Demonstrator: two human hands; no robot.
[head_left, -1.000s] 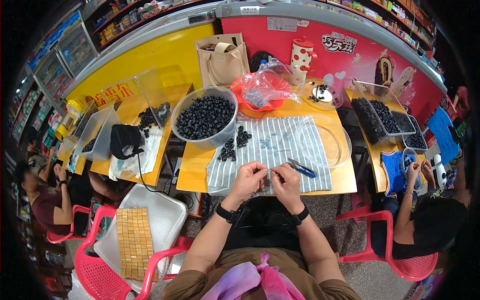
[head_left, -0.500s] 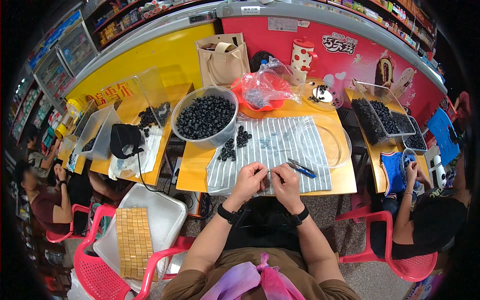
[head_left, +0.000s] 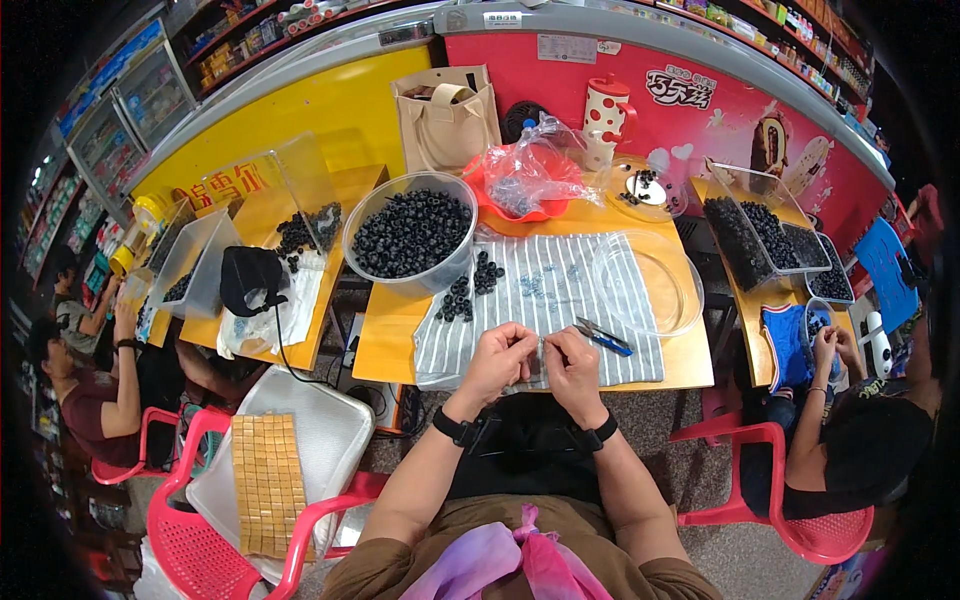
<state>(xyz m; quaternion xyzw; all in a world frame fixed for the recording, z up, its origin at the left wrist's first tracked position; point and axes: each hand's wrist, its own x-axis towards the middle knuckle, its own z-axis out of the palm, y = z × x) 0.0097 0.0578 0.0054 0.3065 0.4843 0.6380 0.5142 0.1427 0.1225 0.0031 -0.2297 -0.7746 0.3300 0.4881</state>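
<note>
On the wooden worktop (head_left: pixel 385 352) mid-frame lay striped cloth (head_left: pixel 505 316); below centre, left hand (head_left: pixel 498 360) and right hand (head_left: pixel 574 370) pinched something too small to identify.

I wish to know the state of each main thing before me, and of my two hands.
Left hand: fingertips pinched
Right hand: fingertips pinched
Clear tub: open, nearly full of black pieces
Striped cloth: spread, slightly creased
Blue-handled tool: lying on the cloth
Red bowl: partly covered by clear plastic bag
Spotted cup: upright, lid on

The cloth (head_left: pixel 507 312) looks matt, the tub (head_left: pixel 420 287) glossy plastic, the tabletop (head_left: pixel 385 350) wooden.
</note>
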